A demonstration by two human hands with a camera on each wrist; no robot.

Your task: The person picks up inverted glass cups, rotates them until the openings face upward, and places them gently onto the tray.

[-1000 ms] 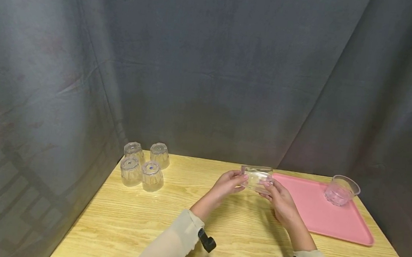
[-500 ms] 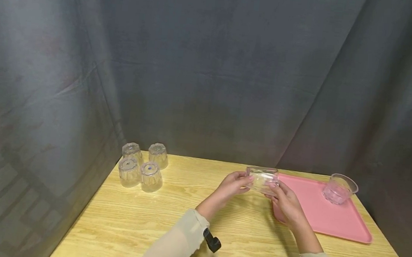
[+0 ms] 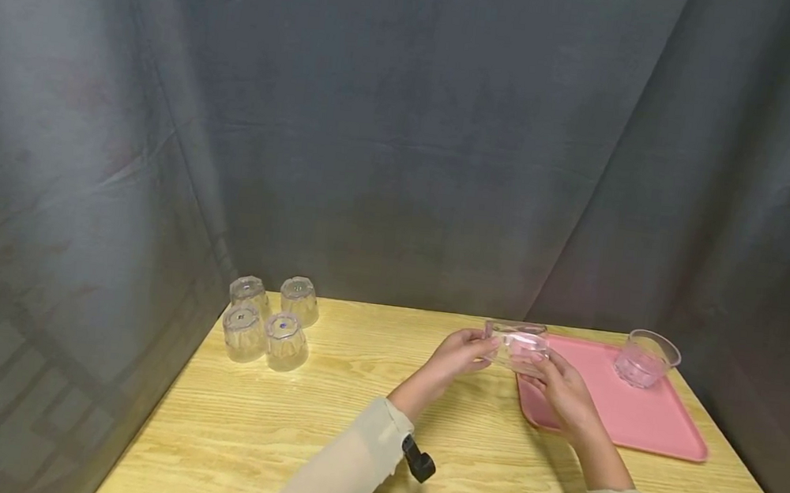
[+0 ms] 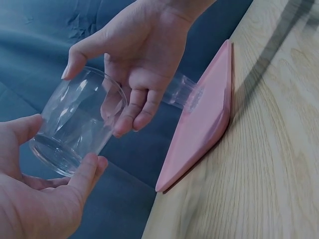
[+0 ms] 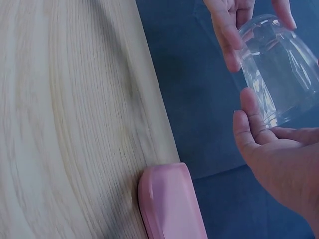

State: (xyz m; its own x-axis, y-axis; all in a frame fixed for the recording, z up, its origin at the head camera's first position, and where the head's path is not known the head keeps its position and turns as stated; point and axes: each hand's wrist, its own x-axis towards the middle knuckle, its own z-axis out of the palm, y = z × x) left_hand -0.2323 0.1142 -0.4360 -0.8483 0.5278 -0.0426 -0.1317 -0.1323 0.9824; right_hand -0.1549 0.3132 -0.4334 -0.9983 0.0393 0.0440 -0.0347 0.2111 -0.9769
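A clear drinking glass is held on its side above the table, one end in each hand. My left hand pinches the thick base end between thumb and fingers. At the open rim end, my right hand holds the glass with its thumb on one side and fingers on the other. In the left wrist view the glass shows faceted walls and looks empty. Close by on the right lies a pink tray, its left edge partly behind the right hand. A second glass stands upright on its far right part.
Several clear glasses stand upside down in a cluster at the table's back left. The wooden table has grey curtains behind it and at both sides. A small black device sits on each wrist.
Both hands have shifted right with the glass, bringing it closer over the tray's left edge. The hold looks the same. The whole view has turned slightly right.
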